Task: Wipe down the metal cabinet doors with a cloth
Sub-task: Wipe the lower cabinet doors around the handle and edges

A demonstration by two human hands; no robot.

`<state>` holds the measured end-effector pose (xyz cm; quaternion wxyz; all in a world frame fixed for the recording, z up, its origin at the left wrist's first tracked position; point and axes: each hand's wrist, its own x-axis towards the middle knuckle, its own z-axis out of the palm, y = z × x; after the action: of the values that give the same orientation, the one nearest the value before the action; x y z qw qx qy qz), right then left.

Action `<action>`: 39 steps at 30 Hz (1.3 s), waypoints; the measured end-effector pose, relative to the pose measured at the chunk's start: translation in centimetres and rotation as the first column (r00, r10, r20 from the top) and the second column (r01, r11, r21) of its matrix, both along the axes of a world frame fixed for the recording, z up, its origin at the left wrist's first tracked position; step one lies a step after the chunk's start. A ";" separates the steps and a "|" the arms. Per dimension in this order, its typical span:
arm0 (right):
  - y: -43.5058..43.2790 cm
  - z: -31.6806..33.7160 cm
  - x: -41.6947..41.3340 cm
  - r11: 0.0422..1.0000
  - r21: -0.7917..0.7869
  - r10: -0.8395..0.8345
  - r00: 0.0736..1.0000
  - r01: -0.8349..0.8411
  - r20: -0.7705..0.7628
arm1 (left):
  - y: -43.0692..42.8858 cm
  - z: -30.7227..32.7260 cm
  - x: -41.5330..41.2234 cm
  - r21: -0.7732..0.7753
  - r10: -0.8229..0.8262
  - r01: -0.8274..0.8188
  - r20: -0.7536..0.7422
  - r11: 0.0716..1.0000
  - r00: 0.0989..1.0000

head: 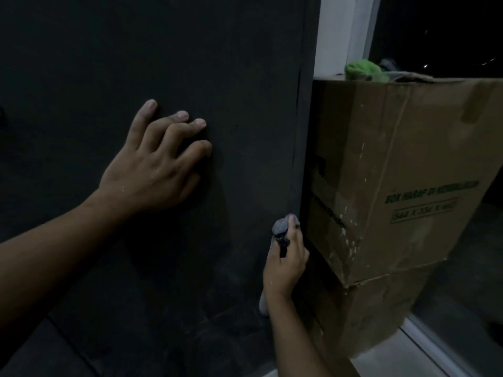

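A dark metal cabinet door (136, 50) fills the left and middle of the head view. My left hand (155, 164) rests against its face with spread, slightly bent fingers and holds nothing. Lower right, my right hand (288, 257) grips a grey cloth (281, 225) and presses it against the door's right edge (302, 159), near the bottom. A tail of the cloth hangs down past my wrist. The scene is dim.
Two stacked cardboard boxes (394, 172) stand tight against the cabinet's right side, close to my right hand. A green cloth (362, 69) lies on top of the upper box. A white window frame (340, 31) rises behind, and pale floor shows at the lower right.
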<state>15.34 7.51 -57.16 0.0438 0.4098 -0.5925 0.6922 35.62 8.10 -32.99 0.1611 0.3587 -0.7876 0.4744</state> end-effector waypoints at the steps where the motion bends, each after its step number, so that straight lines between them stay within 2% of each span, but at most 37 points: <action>1: -0.2 0.8 0.0 1.000 -0.008 -0.012 1.000 0.012 0.014 | 0.0 0.0 0.0 -0.001 0.003 -0.003 -0.001 1.000 1.000; 6: -0.7 6.4 0.4 0.998 -0.067 0.011 1.000 -0.010 0.005 | -0.4 -0.2 0.1 -0.032 -0.014 0.014 -0.001 0.999 1.000; 11: 0.5 9.9 3.8 0.973 -0.128 0.166 0.966 -0.194 -0.200 | -0.9 -0.5 0.0 -0.087 -0.050 0.048 -0.022 0.995 0.998; 13: 1.0 10.0 5.0 0.953 -0.131 0.208 0.904 -0.274 -0.374 | -1.0 -0.8 0.1 -0.118 -0.073 0.069 -0.037 0.991 0.997; 15: 0.9 9.1 5.7 0.926 -0.103 0.238 0.772 -0.364 -0.589 | -1.1 -0.9 0.1 -0.151 -0.088 0.082 -0.037 0.985 0.995; 17: 0.6 7.2 5.9 0.900 -0.077 0.238 0.634 -0.428 -0.736 | -1.2 -1.0 0.1 -0.166 -0.095 0.089 -0.026 0.982 0.995; 19: 0.5 5.4 5.4 0.892 -0.080 0.215 0.572 -0.445 -0.791 | -1.2 -0.9 0.2 -0.162 -0.092 0.088 -0.018 0.983 0.996; 21: 0.2 4.9 4.8 0.896 -0.126 0.165 0.583 -0.425 -0.796 | -1.2 -1.0 0.2 -0.162 -0.088 0.084 -0.019 0.983 0.996; 24: -0.7 5.6 3.3 0.915 -0.264 0.033 0.709 -0.305 -0.704 | -1.2 -1.1 0.2 -0.162 -0.094 0.088 -0.025 0.983 0.995; 26: -1.3 5.6 2.0 0.946 -0.284 -0.014 0.854 -0.157 -0.520 | -1.2 -1.1 0.2 -0.149 -0.093 0.088 -0.027 0.985 0.995; 28: -1.8 4.8 1.1 0.972 -0.231 -0.021 0.960 -0.046 -0.279 | -1.2 -1.1 0.2 -0.149 -0.093 0.088 -0.025 0.985 0.995; 30: -2.0 3.8 0.5 0.977 -0.210 -0.006 0.991 -0.023 -0.136 | -1.2 -1.2 0.2 -0.137 -0.088 0.085 -0.019 0.987 0.996; 35: -1.8 4.1 0.9 0.982 -0.185 0.046 0.998 -0.038 0.041 | -1.0 -2.5 0.1 -0.082 -0.041 0.047 0.073 0.995 0.996; 39: -0.9 5.6 2.3 0.988 -0.144 0.072 0.987 -0.051 0.143 | 0.1 -3.9 1.0 0.036 -0.088 0.084 0.131 0.996 0.987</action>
<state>17.68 6.64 -51.51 0.0068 0.3714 -0.5313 0.7614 36.64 8.18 -36.88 0.1232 0.2943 -0.8184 0.4779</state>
